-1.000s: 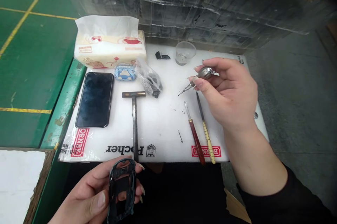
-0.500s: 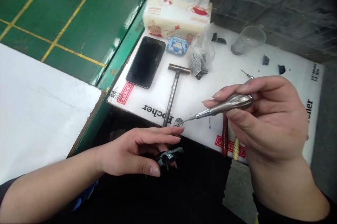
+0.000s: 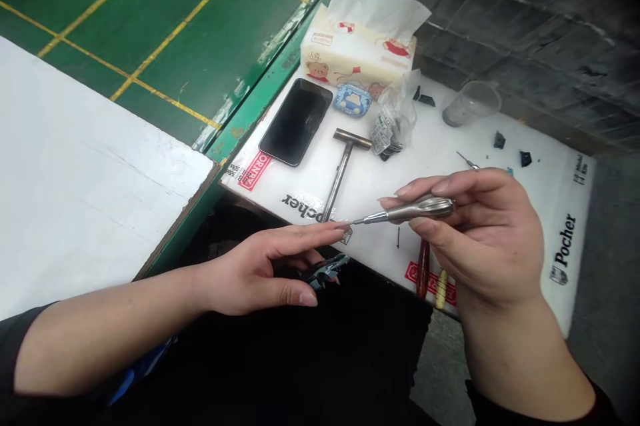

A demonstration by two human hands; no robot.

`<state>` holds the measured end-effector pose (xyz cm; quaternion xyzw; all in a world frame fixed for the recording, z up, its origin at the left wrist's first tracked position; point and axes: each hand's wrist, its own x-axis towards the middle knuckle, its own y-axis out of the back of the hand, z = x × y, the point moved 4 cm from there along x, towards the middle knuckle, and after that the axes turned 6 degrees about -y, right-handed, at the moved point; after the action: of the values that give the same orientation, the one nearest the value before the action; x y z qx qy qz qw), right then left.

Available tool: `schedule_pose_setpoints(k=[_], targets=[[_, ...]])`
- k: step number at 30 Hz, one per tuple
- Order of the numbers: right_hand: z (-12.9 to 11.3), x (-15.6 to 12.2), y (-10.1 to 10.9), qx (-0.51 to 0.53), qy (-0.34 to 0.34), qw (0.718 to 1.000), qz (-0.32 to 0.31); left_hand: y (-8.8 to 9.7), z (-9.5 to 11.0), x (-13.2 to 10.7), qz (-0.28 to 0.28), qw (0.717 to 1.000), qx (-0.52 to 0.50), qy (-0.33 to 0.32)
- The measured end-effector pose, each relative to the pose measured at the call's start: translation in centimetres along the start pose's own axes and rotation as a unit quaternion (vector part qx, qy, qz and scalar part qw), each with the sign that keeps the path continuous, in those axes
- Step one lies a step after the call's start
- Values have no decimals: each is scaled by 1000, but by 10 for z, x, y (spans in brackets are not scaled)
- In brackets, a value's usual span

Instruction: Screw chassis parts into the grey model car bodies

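Observation:
My left hand is closed around a small dark, glossy part, with the thumb below and the index finger stretched out above it. Fingers hide much of that part. In my right hand is a silvery hand tool with a bulging, fluted handle and a thin tip, gripped between thumb and fingers. Its tip points left and meets the end of my left index finger, or lies just in front of it; I cannot tell which. The dark part sits a little below the tip.
A white box bears a phone, a T-shaped metal hammer, a tissue pack, a blue case, a plastic bag, a clear cup and dark fragments. Brown and yellow handles lie by the front edge.
The tool's tip has come closer to my left fingertips. The dark part has turned slightly in my left hand. The camera view has shifted, so the box appears lower.

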<state>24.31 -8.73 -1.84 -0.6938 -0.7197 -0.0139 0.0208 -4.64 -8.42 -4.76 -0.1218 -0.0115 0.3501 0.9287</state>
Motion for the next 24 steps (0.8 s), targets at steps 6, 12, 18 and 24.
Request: schedule_pose_setpoints(k=[6,12,18,24], targets=[[0,2,1,-6,7,1000,-7,0,0,0,5,1000,6,-16],[-1,2,2,-6,-4,1000,14,1,5,2,-7,996,67,-57],[1,1,0,3,5,1000,10,0,9,3,-8,995,82,-61],[6,-1,1,-13,15,1000,5,0,9,2,-4,992,98,-80]])
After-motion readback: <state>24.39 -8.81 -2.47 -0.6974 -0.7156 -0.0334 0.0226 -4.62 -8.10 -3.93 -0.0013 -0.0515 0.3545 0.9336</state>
